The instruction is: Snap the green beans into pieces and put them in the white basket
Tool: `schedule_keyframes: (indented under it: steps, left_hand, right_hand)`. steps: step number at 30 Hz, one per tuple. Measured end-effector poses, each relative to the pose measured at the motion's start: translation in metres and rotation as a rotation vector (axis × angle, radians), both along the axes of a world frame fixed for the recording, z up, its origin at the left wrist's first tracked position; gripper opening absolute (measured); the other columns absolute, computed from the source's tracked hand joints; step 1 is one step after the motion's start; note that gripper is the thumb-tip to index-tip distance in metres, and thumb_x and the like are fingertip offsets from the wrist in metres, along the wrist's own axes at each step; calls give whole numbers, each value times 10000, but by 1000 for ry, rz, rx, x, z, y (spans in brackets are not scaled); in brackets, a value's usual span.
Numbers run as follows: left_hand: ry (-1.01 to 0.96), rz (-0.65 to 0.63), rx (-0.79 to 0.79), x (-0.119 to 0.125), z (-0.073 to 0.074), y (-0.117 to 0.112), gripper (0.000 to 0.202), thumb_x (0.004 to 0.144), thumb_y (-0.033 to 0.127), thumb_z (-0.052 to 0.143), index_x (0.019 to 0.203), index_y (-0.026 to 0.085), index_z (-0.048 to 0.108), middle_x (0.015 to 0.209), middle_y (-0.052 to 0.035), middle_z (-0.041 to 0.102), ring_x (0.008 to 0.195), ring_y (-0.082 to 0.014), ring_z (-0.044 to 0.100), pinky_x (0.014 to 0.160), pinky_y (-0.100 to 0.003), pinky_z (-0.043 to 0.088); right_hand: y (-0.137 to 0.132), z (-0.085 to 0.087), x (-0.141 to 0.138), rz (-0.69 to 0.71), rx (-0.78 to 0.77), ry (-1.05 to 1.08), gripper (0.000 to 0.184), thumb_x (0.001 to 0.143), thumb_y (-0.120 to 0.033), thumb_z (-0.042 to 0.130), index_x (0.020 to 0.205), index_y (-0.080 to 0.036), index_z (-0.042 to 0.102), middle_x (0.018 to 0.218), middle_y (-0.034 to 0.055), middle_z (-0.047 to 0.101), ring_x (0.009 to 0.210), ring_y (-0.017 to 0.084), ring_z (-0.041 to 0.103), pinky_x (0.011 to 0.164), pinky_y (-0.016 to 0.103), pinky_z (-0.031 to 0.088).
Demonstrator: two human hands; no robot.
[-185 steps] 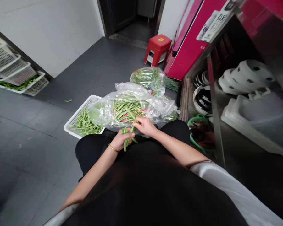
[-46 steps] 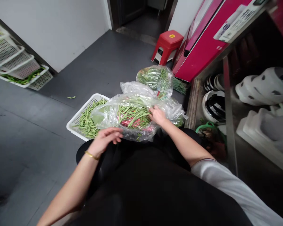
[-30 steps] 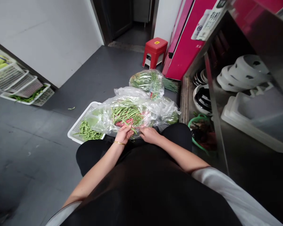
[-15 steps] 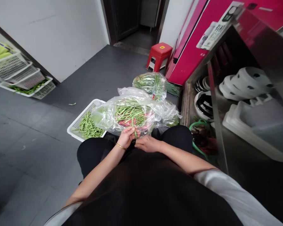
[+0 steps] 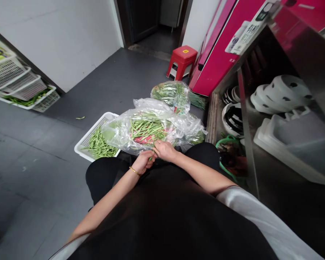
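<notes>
My left hand is closed around a green bean, of which only a short piece shows between the fingers. Against it, my right hand pinches at the bean's far end, its fingertips touching the left fingers. Just beyond both hands lies an open clear plastic bag with a heap of long green beans inside, over something red. To the left of the bag a white perforated basket holds many bean pieces.
Another bag of greens lies farther back, before a red stool. Stacked white baskets stand along the left wall. A metal shelf with white containers and a green basket flanks my right side.
My right hand has moved up and forward, from beside the bean's near end to its far end. The left hand has turned and closed more around the bean.
</notes>
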State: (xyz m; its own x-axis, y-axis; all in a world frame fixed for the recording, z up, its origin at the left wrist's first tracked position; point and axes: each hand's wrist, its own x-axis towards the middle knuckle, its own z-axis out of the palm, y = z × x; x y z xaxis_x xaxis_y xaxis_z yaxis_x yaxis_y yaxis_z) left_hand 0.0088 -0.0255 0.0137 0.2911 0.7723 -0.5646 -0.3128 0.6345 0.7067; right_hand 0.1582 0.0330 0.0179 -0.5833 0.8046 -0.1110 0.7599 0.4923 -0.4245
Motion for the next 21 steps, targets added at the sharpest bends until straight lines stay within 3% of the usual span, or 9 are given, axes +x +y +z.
schedule_keyframes:
  steps: [3,7,11,15,17,21]
  left_hand:
    - [67,65,-3,-3,0,1,212,650,301,684,651,124,568,465,43,448,317,-14,247,321,-151,103]
    - [194,273,175,-2,-1,7,268,592,294,767,718,145,585,498,68,457,348,-14,273,339,-158,166]
    - [218,270,266,-5,-2,13,275,593,326,778,638,136,585,466,62,455,362,-19,293,353,-164,187]
    - [137,264,204,-12,1,13,271,617,335,764,668,127,598,531,13,567,339,-7,253,338,-164,131]
    - [125,268,198,-13,2,12,266,611,319,770,659,123,597,530,9,572,336,-5,260,335,-160,137]
    - [93,234,182,-11,3,10,245,633,319,757,693,124,622,527,13,565,332,-9,286,327,-155,148]
  right_hand:
    - [-4,-7,6,17,-18,-242,252,921,-310,429,991,-115,574,994,145,639,904,218,616,764,302,458]
    - [-18,-6,5,63,-20,-233,301,921,-353,425,991,-119,599,993,140,658,909,221,621,758,289,451]
    - [-27,14,-1,165,11,-127,353,907,-427,447,942,-120,620,902,119,672,806,206,621,697,278,429]
    - [-14,35,13,-31,45,68,381,943,-436,368,847,-157,608,823,58,648,752,146,587,685,236,394]
    - [-6,36,17,-82,84,87,357,937,-434,386,909,-151,601,867,69,637,779,150,578,697,236,391]
    - [-3,26,10,71,130,14,341,958,-353,342,935,-135,604,894,103,622,821,169,570,700,244,395]
